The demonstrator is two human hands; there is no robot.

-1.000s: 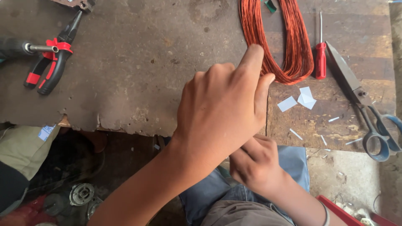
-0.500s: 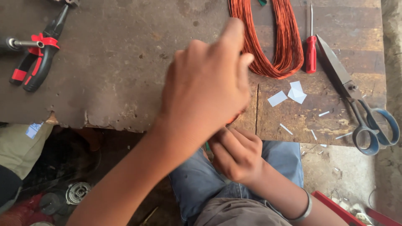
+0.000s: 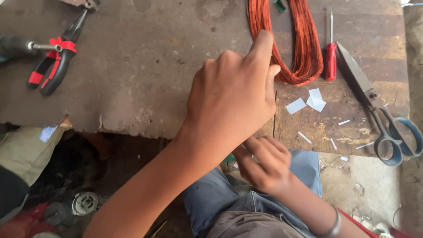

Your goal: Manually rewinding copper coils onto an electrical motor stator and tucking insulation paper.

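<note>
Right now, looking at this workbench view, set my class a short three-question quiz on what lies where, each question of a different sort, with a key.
1. True or false: the left hand touches the copper wire coil.
2. Which tool lies right beside the coil's right side? A) red-handled screwdriver B) scissors C) pliers
3. Fill in: the right hand sits below the bench edge, over the person's ____.

Key:
1. True; its forefinger rests on the coil.
2. A
3. lap

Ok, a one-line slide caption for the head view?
Left hand touches a copper wire coil on a worn workbench; right hand low, beside scissors.
</note>
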